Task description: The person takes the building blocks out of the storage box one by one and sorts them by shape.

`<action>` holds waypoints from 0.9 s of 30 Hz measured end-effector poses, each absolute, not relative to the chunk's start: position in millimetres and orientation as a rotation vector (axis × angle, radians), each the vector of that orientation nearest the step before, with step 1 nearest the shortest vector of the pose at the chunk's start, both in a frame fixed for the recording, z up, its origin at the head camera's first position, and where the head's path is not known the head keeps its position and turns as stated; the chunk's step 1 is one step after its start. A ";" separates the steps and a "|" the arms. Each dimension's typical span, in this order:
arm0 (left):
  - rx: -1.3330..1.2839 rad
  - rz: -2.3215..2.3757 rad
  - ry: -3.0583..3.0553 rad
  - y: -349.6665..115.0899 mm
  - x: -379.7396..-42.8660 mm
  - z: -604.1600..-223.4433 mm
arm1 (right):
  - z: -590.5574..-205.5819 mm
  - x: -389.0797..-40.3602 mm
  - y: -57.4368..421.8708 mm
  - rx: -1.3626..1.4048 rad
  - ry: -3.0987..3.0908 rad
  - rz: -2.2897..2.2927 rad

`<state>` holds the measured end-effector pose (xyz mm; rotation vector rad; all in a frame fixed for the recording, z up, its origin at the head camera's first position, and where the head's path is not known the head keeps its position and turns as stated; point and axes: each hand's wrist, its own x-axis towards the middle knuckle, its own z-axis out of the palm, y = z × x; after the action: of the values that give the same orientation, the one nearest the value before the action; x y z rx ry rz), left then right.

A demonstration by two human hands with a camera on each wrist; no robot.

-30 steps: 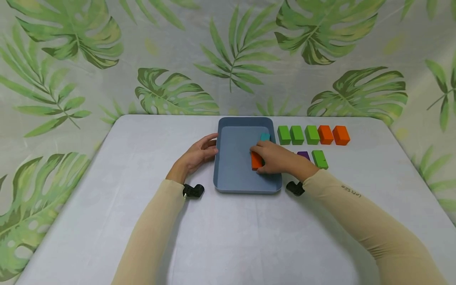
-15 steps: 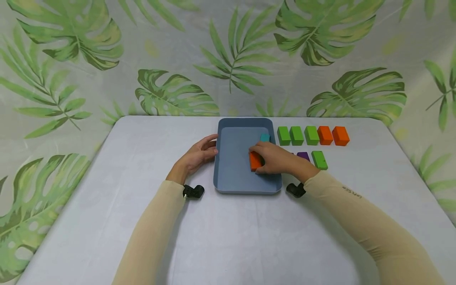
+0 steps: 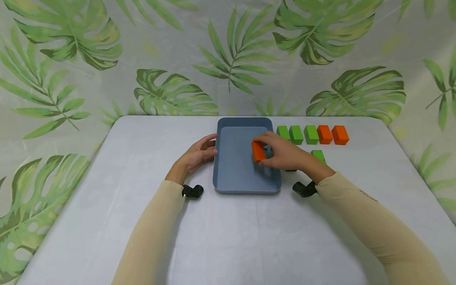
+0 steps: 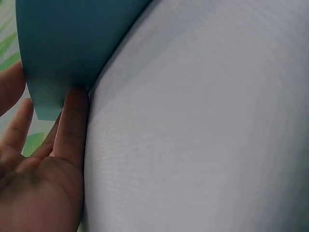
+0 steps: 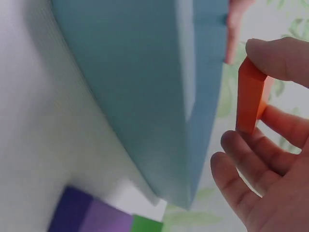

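Observation:
My right hand [image 3: 283, 152] pinches an orange block [image 3: 259, 152] between thumb and fingers above the right half of the blue-grey tray [image 3: 231, 174]. In the right wrist view the orange block [image 5: 250, 99] is held up clear of the tray's rim. Just behind those fingers a sliver of a teal block [image 3: 265, 147] shows; most of it is hidden. At the tray's left side, my left hand [image 3: 197, 155] touches the outer wall with its fingers extended. The left wrist view shows those fingers [image 4: 72, 121] against the wall of the tray [image 4: 72, 43].
Right of the tray runs a back row of green blocks [image 3: 311, 135] and two orange blocks [image 3: 340, 135]. In front of them lies another green block [image 3: 318, 156], partly behind my right wrist. A purple block [image 5: 104, 212] shows low in the right wrist view.
My right hand has raised the orange block off the tray floor and moved slightly back and right, now covering most of the teal block. My left hand has stayed put.

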<state>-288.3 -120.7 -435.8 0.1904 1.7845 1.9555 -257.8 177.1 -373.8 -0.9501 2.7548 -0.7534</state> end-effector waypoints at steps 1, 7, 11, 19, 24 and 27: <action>0.189 1.956 1.785 -120.9 -288.1 -436.0 | -370.8 -256.6 180.1 -0.948 2.750 -0.766; 0.198 1.957 1.790 -122.2 -287.6 -436.8 | -359.5 -251.1 202.0 -0.931 2.746 -0.776; 0.201 1.945 1.793 -122.1 -287.6 -436.6 | -358.3 -249.1 218.2 -0.844 2.763 -0.777; 0.193 1.937 1.801 -121.0 -288.5 -436.1 | -348.2 -242.7 246.2 -0.712 2.854 -0.745; 0.193 1.937 1.801 -121.5 -288.5 -435.8 | -346.8 -241.0 264.2 -0.643 2.880 -0.752; 0.189 1.944 1.792 -121.7 -288.7 -435.9 | -347.8 -239.0 277.4 -0.625 2.911 -0.747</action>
<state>-288.7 -121.7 -435.9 0.1888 1.7917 1.9437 -239.0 277.4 -347.8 -0.6251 2.9115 -0.7473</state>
